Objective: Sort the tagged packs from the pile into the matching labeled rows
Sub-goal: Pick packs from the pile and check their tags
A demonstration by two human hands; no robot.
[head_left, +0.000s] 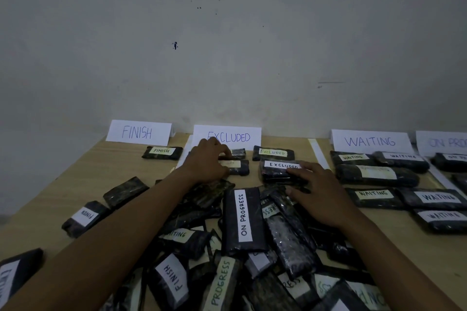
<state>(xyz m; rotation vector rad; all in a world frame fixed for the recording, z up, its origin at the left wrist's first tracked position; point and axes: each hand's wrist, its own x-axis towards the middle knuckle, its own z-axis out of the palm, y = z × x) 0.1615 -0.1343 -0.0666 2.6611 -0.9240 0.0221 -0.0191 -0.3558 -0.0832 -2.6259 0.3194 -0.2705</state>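
A pile of dark packs (242, 247) with paper tags fills the near middle of the wooden table (83, 174). In the EXCLUDED row, my left hand (206, 164) rests over a dark pack (238, 168) whose tag is partly hidden; its fingers curl down on the pack's left end. My right hand (317, 189) lies on an EXCLUDED pack (278, 171), fingers and thumb around its near right end. Another EXCLUDED pack (274, 153) lies behind it. One FINISH pack (161, 152) sits in the FINISH row.
Folded paper signs stand along the wall: FINISH (139, 132), EXCLUDED (235, 136), WAITING (370, 141), ON PROGRESS (444, 142). Several WAITING packs (376, 175) fill the right rows. Loose packs (84, 217) lie at the left, one (15, 275) near the front left edge.
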